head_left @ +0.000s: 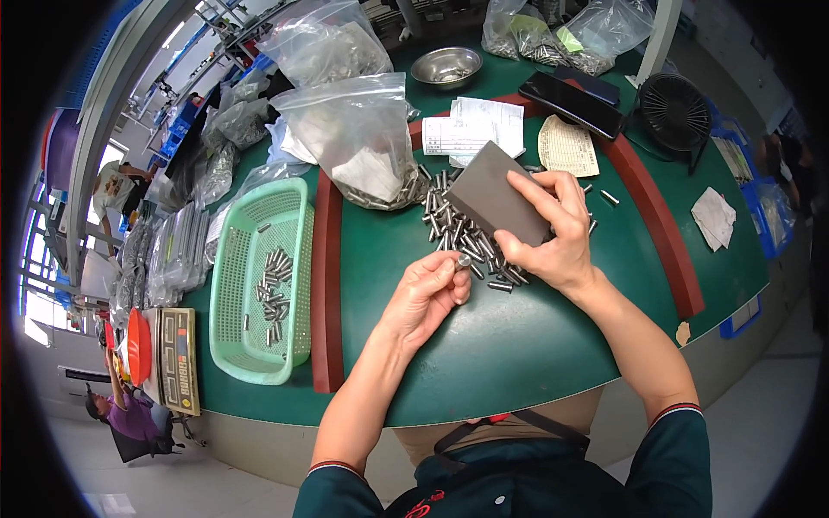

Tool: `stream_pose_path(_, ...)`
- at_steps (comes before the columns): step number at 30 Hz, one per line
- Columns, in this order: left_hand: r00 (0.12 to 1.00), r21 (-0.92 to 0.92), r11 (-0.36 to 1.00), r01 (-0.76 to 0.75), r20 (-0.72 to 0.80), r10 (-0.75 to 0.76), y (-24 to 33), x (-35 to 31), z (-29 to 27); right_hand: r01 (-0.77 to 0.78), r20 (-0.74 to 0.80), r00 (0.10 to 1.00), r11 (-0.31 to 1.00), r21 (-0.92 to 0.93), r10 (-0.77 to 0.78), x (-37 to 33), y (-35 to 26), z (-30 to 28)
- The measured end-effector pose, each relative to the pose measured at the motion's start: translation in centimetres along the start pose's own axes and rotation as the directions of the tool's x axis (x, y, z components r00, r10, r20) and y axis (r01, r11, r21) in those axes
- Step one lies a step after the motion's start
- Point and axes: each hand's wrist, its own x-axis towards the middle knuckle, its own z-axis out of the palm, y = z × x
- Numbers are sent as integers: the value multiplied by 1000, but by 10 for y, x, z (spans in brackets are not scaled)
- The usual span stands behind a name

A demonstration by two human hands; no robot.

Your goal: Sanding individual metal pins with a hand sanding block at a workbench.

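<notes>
Between the thumb and fingers of my left hand point(425, 298) is a small metal pin point(464, 260), its round end facing up. My right hand point(563, 235) grips a dark grey rectangular block point(494, 192), tilted above the table with its lower corner near the left fingertips. Beneath and around the block lies a heap of loose metal pins point(449, 226), partly hidden by it. More pins point(275, 285) lie inside a light green perforated basket point(226, 302) to the left.
Dark red strips point(328, 302) border the green table point(484, 363) on both sides. Farther back are a plastic bag of metal parts point(354, 138), paper slips point(471, 129), a steel bowl point(446, 67), a black phone point(570, 104) and a small fan point(673, 112). A crumpled cloth point(713, 218) lies right.
</notes>
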Motion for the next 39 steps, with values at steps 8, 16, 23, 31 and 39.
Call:
stream_pose_path(8, 968, 192, 979, -71, -223, 114, -5, 0, 12, 134, 117, 981, 973, 187, -157, -2, -29, 1)
stream_pose_path(16, 927, 141, 989, -43, -364, 92, -6, 2, 36, 137, 104, 982, 970, 201, -160, -4, -31, -3)
stream_pose_path(23, 987, 31, 996, 83, 137, -87, 4, 2, 5, -106, 15, 994, 981, 164, 105, -3, -5, 1)
stream_pose_path(31, 999, 344, 938, -33, 14, 30, 1, -1, 11, -37, 118, 993, 984, 172, 16, -3, -13, 8)
stream_pose_path(39, 947, 157, 977, 147, 262, -185, 2, -3, 0, -47, 187, 982, 931, 361, -23, -2, -26, 3)
